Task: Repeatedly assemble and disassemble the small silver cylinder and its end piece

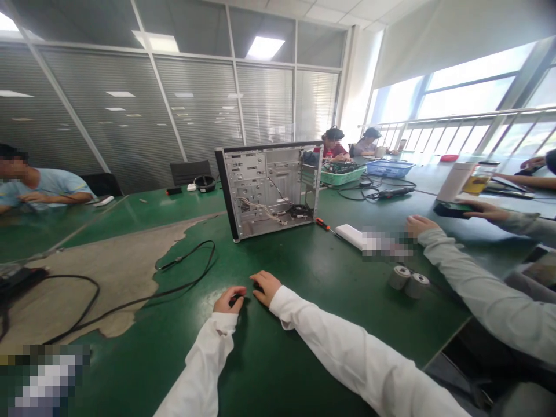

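My left hand (229, 300), in a white sleeve, is low over the green table (321, 341), its fingers curled around a small black object (235, 300) that is mostly hidden. Close to its right, my right hand (267, 288) has its fingers bent together; something dark shows under them, too small to name. A narrow gap separates the two hands. Beyond them stands an open computer case (269, 191), upright, with its side panel off. Inside it are loose cables (260, 209) and a black fan (300, 211).
An orange-handled screwdriver (322, 223) and a white box (351, 237) lie right of the case. Two grey rolls (408, 282) stand nearer. A black cable (186, 285) crosses at left. A neighbour's hands (422, 226) are at right. Green basket (343, 176) and blue basket (390, 168) stand behind.
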